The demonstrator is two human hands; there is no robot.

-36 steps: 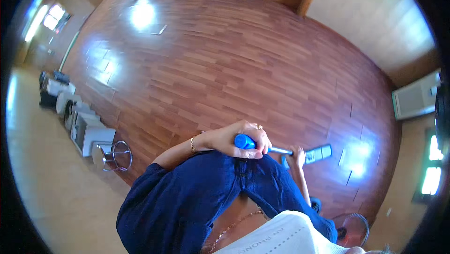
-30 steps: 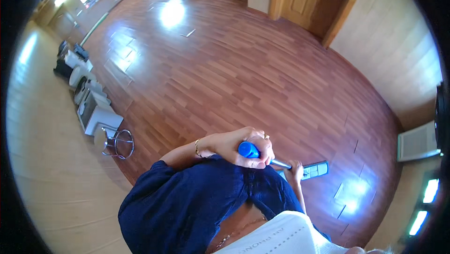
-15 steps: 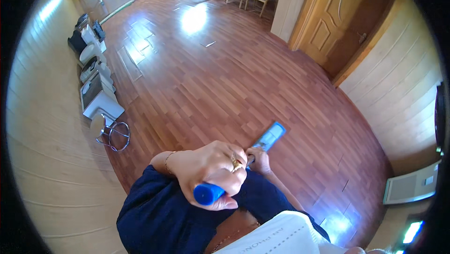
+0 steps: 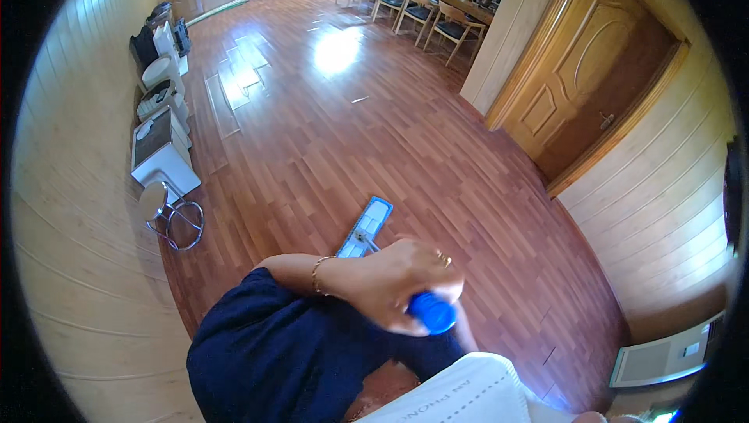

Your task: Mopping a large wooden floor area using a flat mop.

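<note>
A flat mop with a pale blue-and-white head (image 4: 367, 228) rests on the red-brown wooden floor (image 4: 328, 126) just ahead of me. Its thin shaft rises to a blue handle end (image 4: 433, 314). My left hand (image 4: 390, 282), with a bracelet and a ring, is closed around the top of the shaft beside that blue end. My right hand (image 4: 466, 335) is lower on the shaft; it is mostly hidden under the left hand and only its wrist shows. My dark blue sleeve fills the lower left.
White boxes and machines (image 4: 160, 150) line the left wall, with a round wire stand (image 4: 175, 216) beside them. A wooden double door (image 4: 593, 87) is on the right. Chairs (image 4: 421, 9) stand at the far end. A white vent unit (image 4: 663, 357) sits low on the right wall.
The view has swung round the room. The mop head has gone from my right to the floor ahead of me. My left hand with the blue end has shifted to the right.
</note>
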